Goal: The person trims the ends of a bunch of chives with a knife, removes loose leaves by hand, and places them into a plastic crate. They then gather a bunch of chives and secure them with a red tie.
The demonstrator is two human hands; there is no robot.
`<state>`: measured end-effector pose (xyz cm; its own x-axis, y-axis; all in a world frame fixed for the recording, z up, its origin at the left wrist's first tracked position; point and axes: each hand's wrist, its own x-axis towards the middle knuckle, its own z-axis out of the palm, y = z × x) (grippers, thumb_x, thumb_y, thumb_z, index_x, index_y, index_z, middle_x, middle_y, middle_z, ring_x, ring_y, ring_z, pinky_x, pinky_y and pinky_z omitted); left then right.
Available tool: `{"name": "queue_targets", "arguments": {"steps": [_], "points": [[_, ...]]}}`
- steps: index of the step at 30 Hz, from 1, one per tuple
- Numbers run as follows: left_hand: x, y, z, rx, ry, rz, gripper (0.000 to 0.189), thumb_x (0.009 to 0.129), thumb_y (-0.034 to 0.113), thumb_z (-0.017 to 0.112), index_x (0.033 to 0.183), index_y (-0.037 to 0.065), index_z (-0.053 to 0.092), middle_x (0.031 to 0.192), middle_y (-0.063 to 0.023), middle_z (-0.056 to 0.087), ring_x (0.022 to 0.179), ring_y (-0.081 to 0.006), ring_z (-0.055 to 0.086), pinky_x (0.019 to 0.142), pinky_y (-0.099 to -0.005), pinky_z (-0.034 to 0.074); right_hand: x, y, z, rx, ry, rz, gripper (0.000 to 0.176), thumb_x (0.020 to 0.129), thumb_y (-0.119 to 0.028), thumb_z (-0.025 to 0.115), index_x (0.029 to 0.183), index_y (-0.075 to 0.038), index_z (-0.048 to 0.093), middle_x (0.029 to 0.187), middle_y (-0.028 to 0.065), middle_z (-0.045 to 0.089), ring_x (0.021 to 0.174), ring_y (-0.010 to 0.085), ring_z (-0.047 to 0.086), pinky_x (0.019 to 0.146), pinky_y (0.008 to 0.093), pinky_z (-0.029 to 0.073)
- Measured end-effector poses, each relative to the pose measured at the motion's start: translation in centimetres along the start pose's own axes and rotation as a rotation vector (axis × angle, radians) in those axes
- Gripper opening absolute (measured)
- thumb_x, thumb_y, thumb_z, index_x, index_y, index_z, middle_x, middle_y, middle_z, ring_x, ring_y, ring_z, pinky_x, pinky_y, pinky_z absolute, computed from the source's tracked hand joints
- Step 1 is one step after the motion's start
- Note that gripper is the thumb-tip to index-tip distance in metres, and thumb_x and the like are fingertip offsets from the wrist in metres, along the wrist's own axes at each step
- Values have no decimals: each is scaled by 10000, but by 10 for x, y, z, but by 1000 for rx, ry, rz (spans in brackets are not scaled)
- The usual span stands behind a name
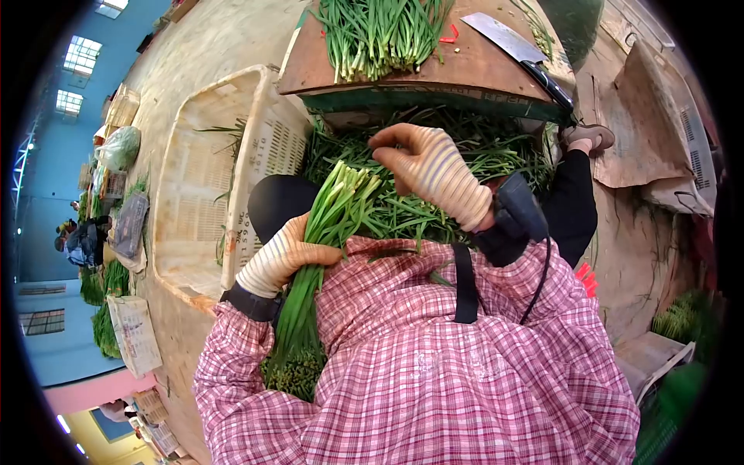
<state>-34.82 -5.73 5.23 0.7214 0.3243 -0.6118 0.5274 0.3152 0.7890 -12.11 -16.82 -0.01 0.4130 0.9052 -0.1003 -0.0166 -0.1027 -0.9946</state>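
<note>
My left hand (291, 256), in a striped glove with bare fingertips, is wrapped round a bunch of green chives (310, 287). The pale cut ends point up and away from me; the leaves hang down against my sleeve. Above and right of those ends is my right hand (426, 167), gloved the same way. Its thumb and index finger are curled together in a pinch, and whatever may be between them is too small to make out. Loose green leaves (418, 213) lie heaped below it. A clump of dark green tips (298, 372) shows beneath the bunch.
A wooden board (302, 66) ahead carries a pile of chives (380, 39), red ties (449, 35) and a cleaver (504, 37). A white plastic crate (267, 147) stands at left, cardboard (643, 116) at right. More crates and greens line the far left wall.
</note>
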Motion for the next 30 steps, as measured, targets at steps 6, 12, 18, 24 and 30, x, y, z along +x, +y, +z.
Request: {"name": "queue_targets", "arguments": {"steps": [6, 12, 18, 24, 30], "points": [[4, -3, 5, 94, 2, 65, 446, 774, -8, 740, 1205, 2, 629, 1024, 15, 654, 884, -78, 598, 815, -229, 493, 8, -1, 14, -67, -220, 32, 334, 859, -186, 679, 1068, 74, 693, 743, 133, 713, 602, 149, 677, 557, 301, 545], [-3, -6, -9, 27, 28, 12, 372, 771, 22, 741, 1130, -3, 644, 915, -18, 665, 753, -94, 607, 693, -231, 498, 28, 27, -20, -533, 354, -328, 268, 893, -209, 721, 926, 56, 696, 697, 84, 692, 545, 135, 653, 520, 288, 526], [-3, -2, -7, -45, 52, 50, 346, 766, 73, 758, 1084, 10, 638, 830, -30, 652, 652, -100, 579, 589, -236, 474, -2, 29, -6, 53, -119, 38, 401, 860, -350, 779, 999, 24, 739, 837, 77, 726, 677, 114, 656, 603, 268, 532], [-5, -4, -13, -6, 83, 44, 371, 766, 71, 749, 1106, -3, 623, 885, -55, 662, 668, -108, 587, 593, -246, 482, -2, 39, -13, 305, 136, 77, 309, 878, -307, 757, 915, -5, 705, 739, 27, 668, 588, 98, 568, 545, 256, 465], [-13, -8, -18, -144, 121, 101, 333, 773, 24, 710, 1091, -25, 624, 898, -70, 662, 680, -115, 587, 592, -247, 480, 25, 93, -76, -558, 335, -119, 542, 892, -387, 724, 1212, 46, 668, 1125, 233, 718, 1051, 260, 705, 929, 339, 534]]}}
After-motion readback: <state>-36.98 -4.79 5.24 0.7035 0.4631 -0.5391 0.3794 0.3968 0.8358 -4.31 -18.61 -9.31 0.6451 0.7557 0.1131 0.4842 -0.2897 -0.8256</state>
